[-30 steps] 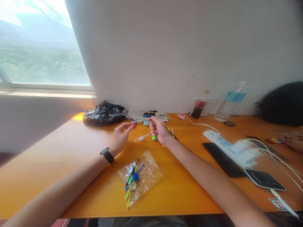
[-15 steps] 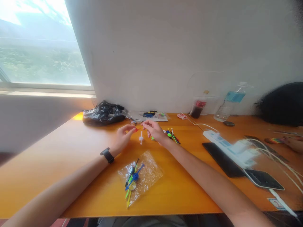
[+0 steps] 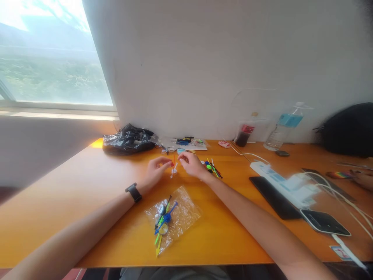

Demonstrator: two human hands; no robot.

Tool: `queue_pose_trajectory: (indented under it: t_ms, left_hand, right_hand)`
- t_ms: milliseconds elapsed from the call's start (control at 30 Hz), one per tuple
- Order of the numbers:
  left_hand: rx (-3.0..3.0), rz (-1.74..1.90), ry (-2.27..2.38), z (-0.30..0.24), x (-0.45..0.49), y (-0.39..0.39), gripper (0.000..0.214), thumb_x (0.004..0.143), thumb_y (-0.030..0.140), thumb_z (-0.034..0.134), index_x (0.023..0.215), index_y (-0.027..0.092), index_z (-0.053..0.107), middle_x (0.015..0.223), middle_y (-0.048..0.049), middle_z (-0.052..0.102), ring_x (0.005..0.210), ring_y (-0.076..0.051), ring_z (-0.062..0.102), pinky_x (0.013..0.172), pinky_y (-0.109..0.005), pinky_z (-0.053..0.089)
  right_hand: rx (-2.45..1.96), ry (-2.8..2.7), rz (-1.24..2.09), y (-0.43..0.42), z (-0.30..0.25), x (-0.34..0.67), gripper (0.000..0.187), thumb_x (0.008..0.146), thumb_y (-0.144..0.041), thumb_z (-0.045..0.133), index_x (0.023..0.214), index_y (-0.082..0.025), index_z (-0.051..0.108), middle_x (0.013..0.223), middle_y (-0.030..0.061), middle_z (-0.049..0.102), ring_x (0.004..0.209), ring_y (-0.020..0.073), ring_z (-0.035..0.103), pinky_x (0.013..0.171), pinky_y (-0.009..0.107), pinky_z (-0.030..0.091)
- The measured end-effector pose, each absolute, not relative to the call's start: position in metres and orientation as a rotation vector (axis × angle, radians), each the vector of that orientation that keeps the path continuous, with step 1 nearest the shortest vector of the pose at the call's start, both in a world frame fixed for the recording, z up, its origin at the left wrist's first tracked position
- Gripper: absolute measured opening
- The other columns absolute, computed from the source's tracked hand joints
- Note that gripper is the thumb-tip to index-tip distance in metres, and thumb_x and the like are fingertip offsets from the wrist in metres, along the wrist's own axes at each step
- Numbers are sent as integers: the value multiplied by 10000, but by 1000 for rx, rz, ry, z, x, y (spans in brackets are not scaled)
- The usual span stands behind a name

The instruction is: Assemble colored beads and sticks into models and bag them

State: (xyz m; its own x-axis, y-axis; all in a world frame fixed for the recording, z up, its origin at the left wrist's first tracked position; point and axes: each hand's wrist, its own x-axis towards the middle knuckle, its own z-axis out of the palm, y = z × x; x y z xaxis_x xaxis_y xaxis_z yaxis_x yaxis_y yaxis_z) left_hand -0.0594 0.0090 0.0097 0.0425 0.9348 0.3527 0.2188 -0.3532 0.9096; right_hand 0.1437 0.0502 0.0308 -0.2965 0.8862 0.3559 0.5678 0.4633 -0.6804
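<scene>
My left hand (image 3: 157, 170) and my right hand (image 3: 190, 164) meet over the orange table (image 3: 87, 194), both closed in a pinch. Between their fingertips is a small red plastic piece (image 3: 174, 160) with a thin stem; the left fingers grip it and the right fingertips close on its other side. Just below it a small white pin piece (image 3: 174, 171) stands tilted on the table. A black watch (image 3: 133, 192) is on my left wrist. A clear bag (image 3: 175, 217) of coloured plastic pieces lies nearer to me.
Loose coloured pieces (image 3: 212, 168) lie right of my right hand. A black plastic bag (image 3: 128, 142), papers, a dark jar (image 3: 243, 136) and a water bottle (image 3: 282, 126) line the wall. A power strip (image 3: 276, 179), two phones (image 3: 274, 196) (image 3: 325, 222) and another person's hand (image 3: 364, 179) are at right.
My right hand moved left from the loose pieces to meet my left hand at the red piece. Both hands sank a little toward the table. The white pin turned from lying flat to tilted upright.
</scene>
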Motion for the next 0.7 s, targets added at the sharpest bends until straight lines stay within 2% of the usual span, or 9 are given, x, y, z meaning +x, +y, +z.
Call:
queue_pose_trajectory:
  t_ms: [67,167,267,433,533,633,700]
  left_hand:
    - [1633,1385,1182,10,-60,10,258,860,446,749,944,209,806,1022,-96,794,953,-270,717,820,-355,523]
    - [1607,1474,1200,10,-62,13,264,874,444,730,971,206,790,1023,-89,786,981,-262,710,864,-356,514]
    - [1576,1545,1190,7,-65,19,295,893,450,694,1028,199,773,1000,-77,772,970,-242,693,865,-343,500]
    - [1345,1538,1150,-1,-68,29,349,863,486,688,992,165,729,884,-59,701,750,-182,637,662,-289,471]
    - [1105,1456,1080,-2,-69,31,395,849,496,705,1027,144,686,845,-49,673,659,-151,615,633,-277,480]
    - [928,1363,1033,-2,-69,32,459,872,541,680,1044,115,657,842,-73,679,634,-142,609,610,-263,481]
    - [941,1330,1043,-3,-69,32,445,868,510,710,1045,107,651,855,-81,681,633,-128,598,598,-244,472]
  right_hand:
    - [-1193,-2039,559,49,29,145,173,935,-179,547,980,-206,712,954,43,748,793,188,640,728,301,468]
    - [-1114,-2193,542,44,27,146,262,931,-119,556,1114,-203,723,1177,87,742,1028,223,662,905,344,490]
    - [-1034,-2387,405,36,28,146,241,941,-143,600,1134,-179,740,1209,122,726,1147,269,607,1013,392,454]
    - [-1022,-2531,254,27,32,142,102,959,-196,644,982,-188,743,1038,99,726,1035,261,589,915,368,445]
    - [-1037,-2521,269,26,33,141,52,950,-200,662,951,-187,712,1017,88,718,1010,249,588,882,349,434]
    - [-1027,-2510,288,26,32,141,30,946,-194,651,932,-187,677,999,83,710,986,241,589,856,336,425]
    - [-1029,-2488,291,26,32,142,30,948,-194,633,923,-190,649,987,81,703,963,236,590,825,325,411]
